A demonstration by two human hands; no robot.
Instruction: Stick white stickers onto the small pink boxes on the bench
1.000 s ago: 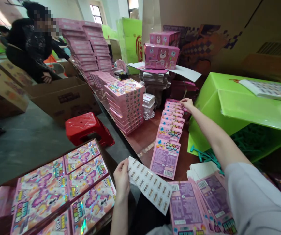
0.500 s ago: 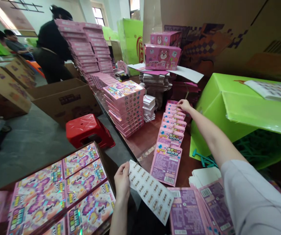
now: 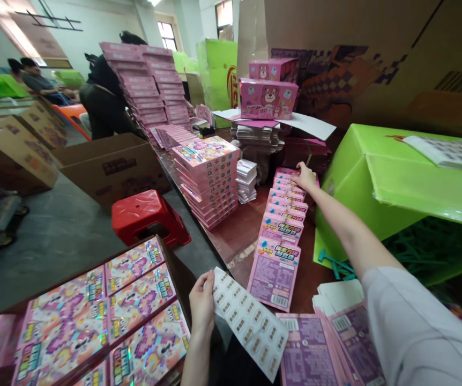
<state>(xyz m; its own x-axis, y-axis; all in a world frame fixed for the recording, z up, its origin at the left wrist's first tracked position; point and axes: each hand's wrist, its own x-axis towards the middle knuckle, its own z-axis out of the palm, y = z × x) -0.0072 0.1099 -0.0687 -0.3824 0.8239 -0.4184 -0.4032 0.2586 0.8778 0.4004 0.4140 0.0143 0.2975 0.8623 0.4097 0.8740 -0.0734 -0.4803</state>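
My left hand (image 3: pixel 202 300) pinches the left edge of a white sheet of stickers (image 3: pixel 251 324) with rows of small oval labels printed in brown. The sheet hangs tilted over my lap. My right hand (image 3: pixel 306 178) is stretched to the far end of a row of overlapping pink and purple cartons (image 3: pixel 274 276). Its fingers touch the farthest cartons, with thumb and forefinger apart; the fingertips are small and partly hidden. More flat pink cartons (image 3: pixel 309 348) lie fanned out near me, below the row.
Left stands an open box of shiny pink packages (image 3: pixel 140 305), beside a red stool (image 3: pixel 146 214). A stack of pink boxes (image 3: pixel 207 177) stands on the table (image 3: pixel 235 236). On the right, a green bin (image 3: pixel 347 177) holds green plastic pieces (image 3: pixel 427 246). A person (image 3: pixel 106 96) bends behind tall stacks.
My right hand has shifted slightly at the far cartons, its thumb and forefinger now farther apart. My left hand keeps hold of the sticker sheet. The person behind the stacks has bent lower.
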